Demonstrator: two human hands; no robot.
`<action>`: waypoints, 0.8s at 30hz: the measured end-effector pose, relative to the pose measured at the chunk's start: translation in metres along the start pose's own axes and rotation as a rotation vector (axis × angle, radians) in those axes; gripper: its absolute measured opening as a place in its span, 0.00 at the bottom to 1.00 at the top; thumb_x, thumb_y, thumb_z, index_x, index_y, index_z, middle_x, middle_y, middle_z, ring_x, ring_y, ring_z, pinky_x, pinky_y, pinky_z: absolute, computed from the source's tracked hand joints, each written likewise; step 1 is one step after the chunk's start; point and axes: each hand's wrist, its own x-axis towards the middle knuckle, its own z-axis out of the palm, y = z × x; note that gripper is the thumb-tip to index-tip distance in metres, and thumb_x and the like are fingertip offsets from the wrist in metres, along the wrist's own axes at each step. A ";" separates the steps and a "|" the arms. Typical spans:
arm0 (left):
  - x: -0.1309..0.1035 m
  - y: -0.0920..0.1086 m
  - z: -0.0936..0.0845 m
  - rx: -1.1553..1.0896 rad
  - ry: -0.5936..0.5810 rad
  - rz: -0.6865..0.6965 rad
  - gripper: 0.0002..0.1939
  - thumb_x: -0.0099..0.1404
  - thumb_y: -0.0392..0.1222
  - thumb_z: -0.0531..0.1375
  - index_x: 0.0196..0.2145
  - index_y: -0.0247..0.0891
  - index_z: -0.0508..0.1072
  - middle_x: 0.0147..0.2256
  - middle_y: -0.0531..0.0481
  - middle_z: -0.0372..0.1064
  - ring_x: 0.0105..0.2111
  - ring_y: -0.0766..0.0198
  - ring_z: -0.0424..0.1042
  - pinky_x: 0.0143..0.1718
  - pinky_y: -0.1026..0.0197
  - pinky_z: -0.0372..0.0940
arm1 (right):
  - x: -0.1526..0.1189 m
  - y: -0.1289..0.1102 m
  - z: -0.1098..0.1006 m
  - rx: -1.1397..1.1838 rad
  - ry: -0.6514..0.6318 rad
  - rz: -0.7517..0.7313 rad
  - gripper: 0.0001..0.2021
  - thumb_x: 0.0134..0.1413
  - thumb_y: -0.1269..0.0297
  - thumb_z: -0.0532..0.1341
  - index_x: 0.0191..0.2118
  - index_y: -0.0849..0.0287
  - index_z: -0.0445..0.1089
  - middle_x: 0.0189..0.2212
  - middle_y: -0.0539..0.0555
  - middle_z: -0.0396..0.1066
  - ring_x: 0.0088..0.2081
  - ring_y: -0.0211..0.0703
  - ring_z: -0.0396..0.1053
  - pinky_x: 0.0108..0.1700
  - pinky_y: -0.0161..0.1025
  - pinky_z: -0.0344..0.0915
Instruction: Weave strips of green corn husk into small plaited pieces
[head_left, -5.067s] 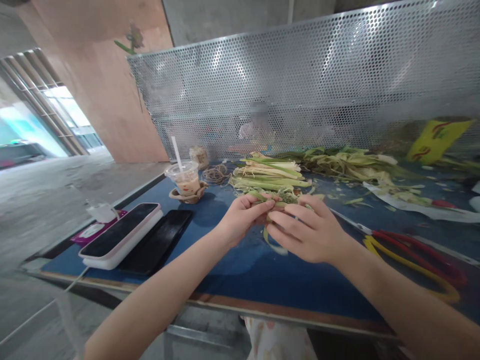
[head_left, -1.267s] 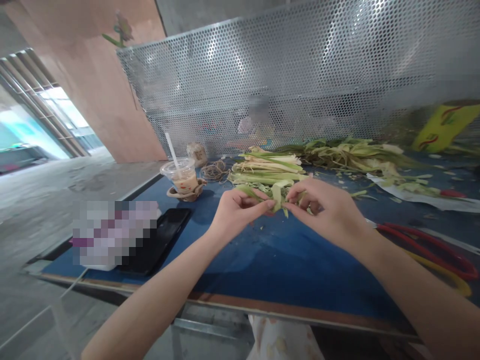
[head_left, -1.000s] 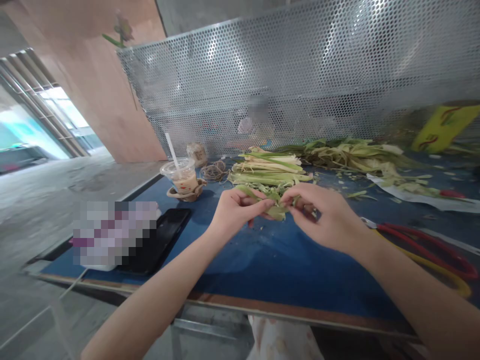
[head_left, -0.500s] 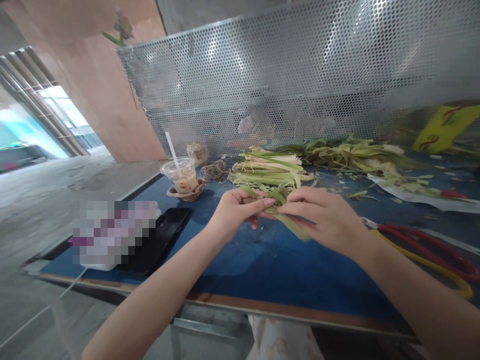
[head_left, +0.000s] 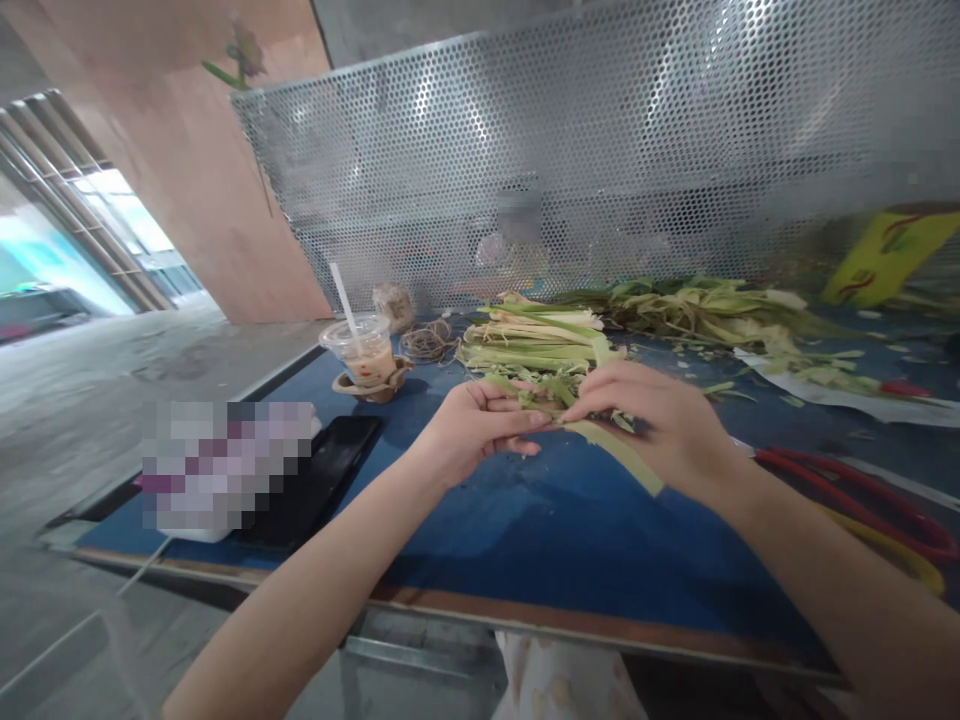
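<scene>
Over the blue tabletop, my left hand point(head_left: 487, 430) pinches a folded, pale green leaf strip point(head_left: 622, 460) between thumb and fingers. My right hand point(head_left: 649, 415) grips the same strip from the other side, its fingertips close to my left thumb. One flat end of the strip hangs down below my right hand, and another part sticks up above its knuckles. The middle of the fold is partly hidden by my fingers. Just behind my hands lies a pile of green and cream stalks point(head_left: 525, 340), with small leafy scraps in front of it.
A plastic drink cup point(head_left: 364, 355) with a straw stands in a cardboard holder at left, near coiled twine point(head_left: 427, 342). A black phone point(head_left: 322, 475) lies nearer. Long leaves point(head_left: 697, 310) are heaped behind. Red-handled scissors point(head_left: 847, 490) lie right. Perforated metal point(head_left: 525, 150) borders the back.
My right hand has shifted slightly and its fingers have closed in by my left thumb. The strip's loose end now extends farther down and to the right.
</scene>
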 end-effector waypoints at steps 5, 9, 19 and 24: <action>-0.003 -0.001 0.003 0.134 -0.032 0.127 0.13 0.46 0.31 0.66 0.32 0.30 0.73 0.28 0.47 0.76 0.31 0.60 0.76 0.24 0.67 0.70 | 0.005 -0.002 0.006 0.252 0.010 0.344 0.05 0.51 0.65 0.58 0.27 0.58 0.68 0.26 0.51 0.68 0.28 0.37 0.65 0.31 0.35 0.62; -0.003 -0.004 0.003 0.196 -0.045 0.172 0.15 0.46 0.33 0.67 0.34 0.31 0.71 0.28 0.46 0.76 0.32 0.57 0.76 0.23 0.65 0.70 | 0.006 -0.003 0.012 0.321 -0.004 0.509 0.09 0.50 0.60 0.58 0.25 0.59 0.67 0.25 0.51 0.69 0.26 0.37 0.65 0.26 0.34 0.61; -0.003 -0.006 0.008 0.426 0.015 0.294 0.11 0.48 0.44 0.66 0.25 0.32 0.75 0.23 0.50 0.72 0.17 0.72 0.67 0.21 0.68 0.67 | 0.006 -0.007 0.015 0.128 -0.021 0.434 0.12 0.50 0.61 0.58 0.20 0.59 0.63 0.18 0.48 0.62 0.22 0.35 0.60 0.23 0.33 0.53; -0.001 -0.010 0.005 0.414 0.036 0.317 0.11 0.51 0.45 0.64 0.23 0.32 0.75 0.22 0.51 0.70 0.16 0.72 0.65 0.18 0.68 0.65 | 0.004 -0.010 0.014 0.068 -0.007 0.329 0.10 0.51 0.64 0.57 0.22 0.59 0.64 0.20 0.49 0.63 0.23 0.35 0.60 0.26 0.32 0.55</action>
